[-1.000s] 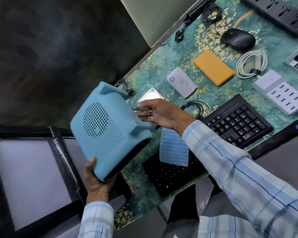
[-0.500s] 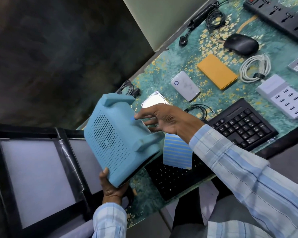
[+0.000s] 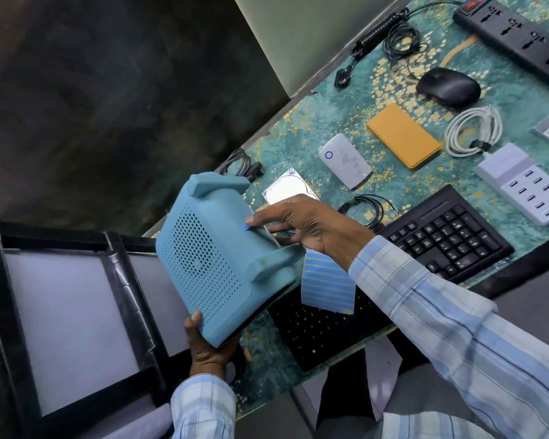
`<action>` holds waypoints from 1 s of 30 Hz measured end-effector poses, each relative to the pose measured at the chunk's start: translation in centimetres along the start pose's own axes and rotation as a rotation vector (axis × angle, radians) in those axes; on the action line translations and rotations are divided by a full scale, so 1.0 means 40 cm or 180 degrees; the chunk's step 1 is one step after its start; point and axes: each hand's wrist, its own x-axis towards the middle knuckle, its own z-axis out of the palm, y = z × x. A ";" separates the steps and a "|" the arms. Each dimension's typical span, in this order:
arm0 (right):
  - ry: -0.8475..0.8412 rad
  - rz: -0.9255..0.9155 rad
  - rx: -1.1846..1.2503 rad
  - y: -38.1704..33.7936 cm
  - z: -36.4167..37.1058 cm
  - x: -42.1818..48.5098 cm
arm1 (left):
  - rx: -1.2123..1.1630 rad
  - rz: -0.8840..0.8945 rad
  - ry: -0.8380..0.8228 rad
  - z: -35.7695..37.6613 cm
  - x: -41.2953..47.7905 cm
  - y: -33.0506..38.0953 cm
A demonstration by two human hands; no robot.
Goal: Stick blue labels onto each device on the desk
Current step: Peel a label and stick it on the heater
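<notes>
My left hand [image 3: 208, 350] grips the bottom corner of a light blue device [image 3: 210, 264] with a perforated grille and holds it tilted above the desk's near left corner. My right hand [image 3: 311, 229] reaches across to its upper side. The thumb tip presses a small blue label [image 3: 245, 227] against the casing. A striped blue label sheet [image 3: 327, 286] hangs from under that hand, held by its lower fingers.
On the teal patterned desk lie a silver hard drive [image 3: 286, 188], a white box [image 3: 344, 160], an orange case [image 3: 403, 136], a mouse [image 3: 447, 85], a power strip [image 3: 517, 36], a white USB hub [image 3: 526, 185], cables and two black keyboards [image 3: 441, 239]. Black framed panels [image 3: 70, 327] stand at the left.
The blue device has turned and shifted right, toward my right hand. My right thumb has moved onto its side and now presses the blue label there.
</notes>
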 end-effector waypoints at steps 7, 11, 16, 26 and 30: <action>0.0175 -0.0034 -0.0020 0.020 -0.001 0.013 | 0.0451 0.0153 0.0191 0.026 0.006 -0.013; 0.0208 -0.0099 0.0056 0.021 0.005 0.012 | 0.0579 0.0180 0.0222 0.031 0.007 -0.012; 0.0200 -0.0143 0.0114 0.018 0.007 0.005 | 0.0617 0.0201 0.0297 0.047 0.005 -0.010; -0.0053 -0.0065 0.0351 0.028 -0.028 0.006 | 0.0557 0.0070 0.0234 0.060 -0.004 0.000; -0.0097 -0.0137 0.0587 0.039 -0.037 0.018 | 0.0540 0.0136 0.0369 0.079 -0.014 0.012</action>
